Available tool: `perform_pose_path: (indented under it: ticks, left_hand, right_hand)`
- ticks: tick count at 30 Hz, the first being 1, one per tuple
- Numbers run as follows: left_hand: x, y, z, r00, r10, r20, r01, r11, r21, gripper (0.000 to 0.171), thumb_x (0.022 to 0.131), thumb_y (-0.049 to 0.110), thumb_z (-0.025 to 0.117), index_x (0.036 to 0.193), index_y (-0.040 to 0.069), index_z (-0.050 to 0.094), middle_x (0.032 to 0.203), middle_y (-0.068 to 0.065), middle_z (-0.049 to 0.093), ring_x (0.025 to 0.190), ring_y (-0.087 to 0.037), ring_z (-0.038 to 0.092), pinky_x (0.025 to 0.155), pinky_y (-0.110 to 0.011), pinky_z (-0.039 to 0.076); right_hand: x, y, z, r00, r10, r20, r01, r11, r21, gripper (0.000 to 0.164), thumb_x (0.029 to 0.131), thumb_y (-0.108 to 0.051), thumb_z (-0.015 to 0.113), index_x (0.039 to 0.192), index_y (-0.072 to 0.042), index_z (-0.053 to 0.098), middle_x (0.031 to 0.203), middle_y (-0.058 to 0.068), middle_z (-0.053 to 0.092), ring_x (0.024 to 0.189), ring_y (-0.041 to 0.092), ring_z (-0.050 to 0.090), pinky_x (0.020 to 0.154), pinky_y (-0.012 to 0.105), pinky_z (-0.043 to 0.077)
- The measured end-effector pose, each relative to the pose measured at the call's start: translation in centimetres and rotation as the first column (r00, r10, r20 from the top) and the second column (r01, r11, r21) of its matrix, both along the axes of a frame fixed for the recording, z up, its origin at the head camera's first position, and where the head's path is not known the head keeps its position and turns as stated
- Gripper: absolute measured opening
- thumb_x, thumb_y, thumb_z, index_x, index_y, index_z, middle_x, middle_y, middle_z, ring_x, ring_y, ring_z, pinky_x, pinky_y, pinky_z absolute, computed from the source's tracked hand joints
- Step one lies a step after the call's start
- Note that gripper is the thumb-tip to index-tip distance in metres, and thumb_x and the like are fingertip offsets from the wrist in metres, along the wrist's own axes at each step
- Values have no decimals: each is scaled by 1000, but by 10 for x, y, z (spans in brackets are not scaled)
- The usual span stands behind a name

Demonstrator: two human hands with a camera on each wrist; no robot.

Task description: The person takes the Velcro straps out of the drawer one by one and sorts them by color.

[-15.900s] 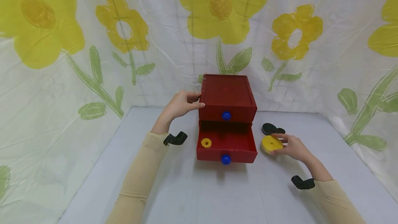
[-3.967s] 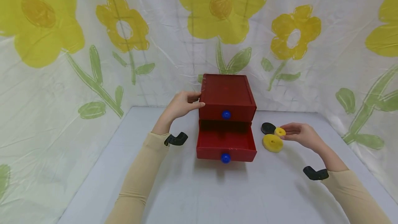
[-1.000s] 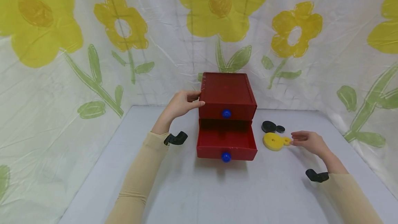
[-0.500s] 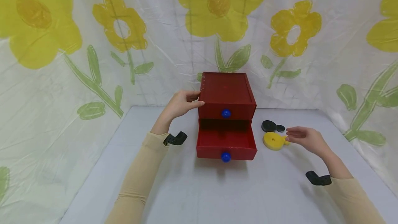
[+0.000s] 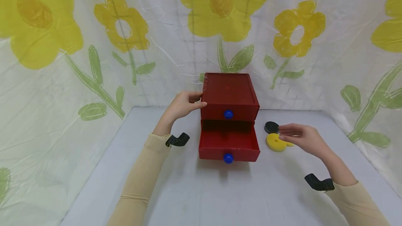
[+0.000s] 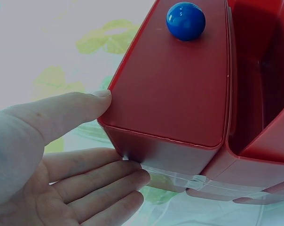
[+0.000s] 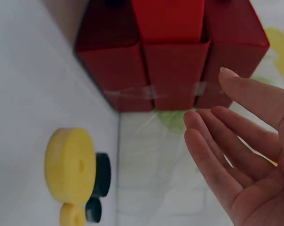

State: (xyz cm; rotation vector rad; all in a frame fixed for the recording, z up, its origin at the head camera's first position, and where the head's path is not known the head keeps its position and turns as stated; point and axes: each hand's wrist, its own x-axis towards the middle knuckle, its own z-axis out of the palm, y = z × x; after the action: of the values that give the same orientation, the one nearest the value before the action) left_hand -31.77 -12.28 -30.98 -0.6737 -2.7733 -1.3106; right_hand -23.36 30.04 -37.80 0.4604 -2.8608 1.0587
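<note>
My left hand (image 5: 180, 106) rests against the left side of a red drawer cabinet (image 5: 229, 90). In the left wrist view its thumb touches the front edge and its straight fingers (image 6: 92, 162) the side. Below the shut top drawer, a red drawer (image 5: 211, 153) with a blue knob is pulled out, its visible floor bare. My right hand (image 5: 304, 137) hovers, fingers extended, above a large yellow disc (image 5: 274, 145) and holds nothing. A small yellow ring (image 5: 290, 144) lies against that disc. Behind are a large black disc (image 5: 270, 127) and a small black disc (image 7: 93, 210), hidden by the hand in the head view.
The cabinet stands at the back of a white table (image 5: 201, 194). A flower-printed curtain (image 5: 169, 62) hangs behind and around it. The right wrist view shows clear tape (image 7: 128, 92) across the cabinet's side.
The small yellow ring, earlier in the drawer, then pinched by my right hand, now lies beside the large yellow disc. The empty right hand has risen and moved left. My left hand stays put.
</note>
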Motion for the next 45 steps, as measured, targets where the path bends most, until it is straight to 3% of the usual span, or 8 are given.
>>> perform_pose_path:
  ticks: [11,17,29,45]
  left_hand:
    - [2,1,1,1000,4,-12,-4,1000,-9,60,87,37,68,137,9,51,135,-10,56,121,-23,56,97,-39,49]
    - [2,0,2,1000,-1,-8,1,1000,0,60,87,36,68,137,8,51,135,-10,56,122,-25,56,97,-40,48]
    - [3,0,2,1000,4,-8,-4,1000,-5,61,86,38,68,138,9,51,136,-10,55,121,-23,56,96,-40,49]
    - [1,0,0,1000,4,-23,-4,1000,-5,61,87,38,68,137,9,52,136,-9,56,121,-22,56,97,-39,48]
  right_hand:
    - [15,-29,17,993,93,-69,-97,994,-49,34,87,-31,69,116,-14,66,110,3,70,92,-4,64,78,12,51]
    - [25,-45,25,986,132,-100,-141,985,-94,33,85,-25,71,115,-12,67,107,2,70,91,0,66,77,13,52]
    - [40,-77,34,971,149,-188,-169,981,-95,27,83,-22,74,109,-14,70,100,-3,71,83,3,68,71,17,55]
    - [56,-120,18,962,225,-154,-245,961,-128,23,82,-22,75,103,-13,71,91,-8,73,81,0,68,70,19,55]
